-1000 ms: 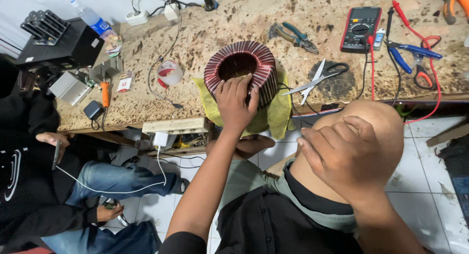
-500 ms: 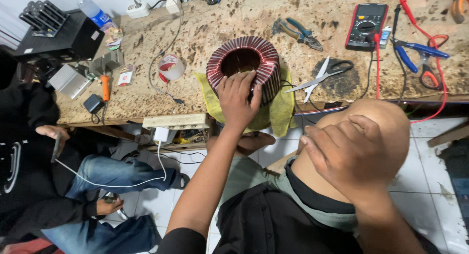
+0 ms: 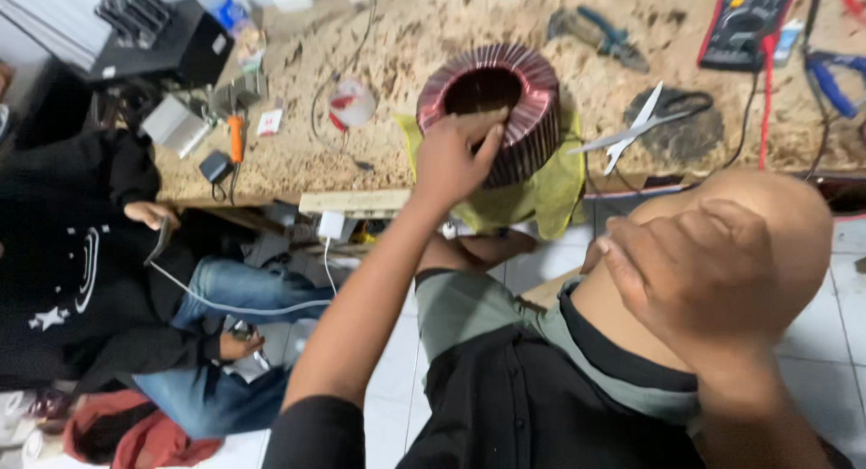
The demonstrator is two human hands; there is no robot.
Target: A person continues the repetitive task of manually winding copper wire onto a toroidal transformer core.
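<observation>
As the head camera looks down, the left hand (image 3: 451, 162) lies on the near top edge of a big round wire coil (image 3: 532, 90). The fingers rest close together over the rim, with the thumb by the outer side. I cannot tell if the hand squeezes the coil or only rests on it.

The coil stands flat on a yellow cloth (image 3: 550, 203) at the front edge of the workbench (image 3: 424, 27). Reddish wire is wrapped all the way round the part of the ring that shows, with no bare gap to be seen. The hand hides the near bit. No loose wire end shows.

The right hand (image 3: 695, 271) lies open and flat on the bald head (image 3: 794, 225) of a person sitting just below the bench. Its fingers are a little apart and hold nothing.

Scissors (image 3: 631, 131) lie just to the right of the coil. Pliers (image 3: 600, 32) and a test meter (image 3: 749, 18) lie farther back. No hand touches them.

Another person in black (image 3: 72, 271) sits well off to the left, holding a small thing on a white cable.
</observation>
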